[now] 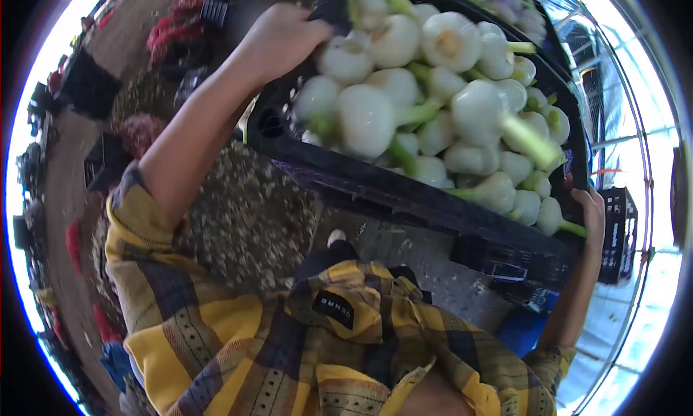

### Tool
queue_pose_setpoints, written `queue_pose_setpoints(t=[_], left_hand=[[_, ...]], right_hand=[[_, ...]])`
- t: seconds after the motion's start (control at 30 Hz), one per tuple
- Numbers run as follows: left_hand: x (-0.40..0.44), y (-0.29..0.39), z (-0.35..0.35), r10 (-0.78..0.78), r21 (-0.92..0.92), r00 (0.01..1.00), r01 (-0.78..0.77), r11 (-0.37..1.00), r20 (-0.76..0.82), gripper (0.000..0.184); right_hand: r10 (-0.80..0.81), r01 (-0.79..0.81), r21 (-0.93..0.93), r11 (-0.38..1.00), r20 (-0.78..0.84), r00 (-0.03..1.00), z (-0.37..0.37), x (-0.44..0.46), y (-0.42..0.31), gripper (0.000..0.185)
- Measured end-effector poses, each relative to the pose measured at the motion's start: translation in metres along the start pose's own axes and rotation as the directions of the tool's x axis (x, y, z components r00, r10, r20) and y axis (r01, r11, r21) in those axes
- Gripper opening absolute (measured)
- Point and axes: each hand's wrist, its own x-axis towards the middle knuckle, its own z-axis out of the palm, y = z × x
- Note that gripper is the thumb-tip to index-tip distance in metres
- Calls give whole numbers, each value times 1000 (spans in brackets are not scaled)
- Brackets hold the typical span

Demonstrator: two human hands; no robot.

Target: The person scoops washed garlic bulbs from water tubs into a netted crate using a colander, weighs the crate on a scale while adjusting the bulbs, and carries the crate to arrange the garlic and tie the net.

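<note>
A black plastic crate (346, 178) full of white onions (368, 120) with short cut green stems is held up, tilted, in front of my chest. My left hand (289, 39) is closed on the crate's rim at the upper left; its fingertips are hidden behind the edge. At the lower right, my right hand (590, 212) grips the crate's other end, with most of its fingers out of sight. The onions heap above the rim.
Behind this crate is another load of white bulbs (498, 1). Black crates (617, 235) stand at right, near a blue container (521, 331). Scraps litter the ground (249, 214). Red mesh sacks (173, 33) and another black crate (90, 84) lie at left.
</note>
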Motion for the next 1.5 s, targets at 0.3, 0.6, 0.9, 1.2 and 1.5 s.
queue_pose_setpoints(t=[0.3,0.6,0.9,1.2,1.5], left_hand=[[12,9,-18,68,66,994,-74,995,84,42],[-26,-18,2,29,-643,997,26,766,75,58],[-97,-107,98,-54,-717,996,-17,697,-77,65],[-100,-103,114,-121,-884,988,-31,467,-99,64],[-93,-106,114,-121,-917,988,-41,398,-96,61]], right_hand=[[70,-48,-181,982,119,990,-31,68,43,37],[230,-229,-22,973,132,964,-36,84,58,35],[111,-183,277,943,257,960,-32,76,48,41],[39,-95,263,960,212,977,-11,60,31,43],[-121,25,330,944,274,954,20,35,-6,46]])
